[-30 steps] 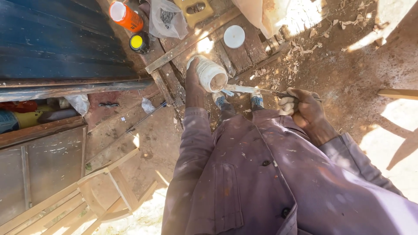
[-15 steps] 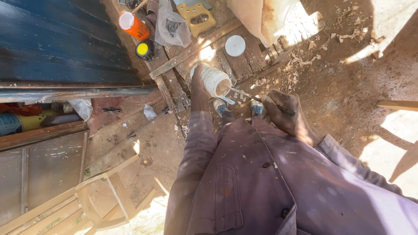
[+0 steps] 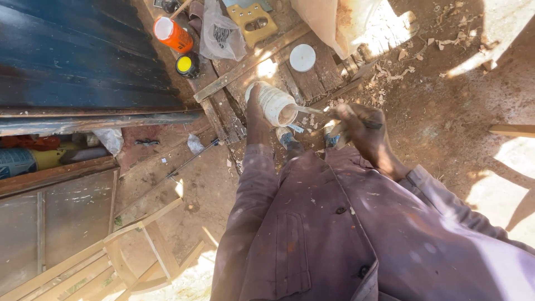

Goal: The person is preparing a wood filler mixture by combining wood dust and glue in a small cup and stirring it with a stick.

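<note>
You stand over a plank pallet (image 3: 312,78) on bare earth, your left hand (image 3: 257,108) wrapped around the side of a white plastic jar (image 3: 277,103), fingers pressed against its wall so that the open mouth tips toward your right side. Held level with your waist and tilted that way, the jar presents its mouth to the thin stick (image 3: 320,111) in your right hand (image 3: 359,127), whose fingers are pinched closed on the handle end while the tip sits at the jar's rim. The jar's round white lid (image 3: 302,57) lies flat on the pallet just beyond, set aside where it stays within reach. Farther off rest an orange can (image 3: 173,34), a small yellow-topped tin (image 3: 186,65), a clear plastic bag (image 3: 220,38) and a yellow handsaw handle (image 3: 255,22), grouped against the blue corrugated sheet (image 3: 78,61).
</note>
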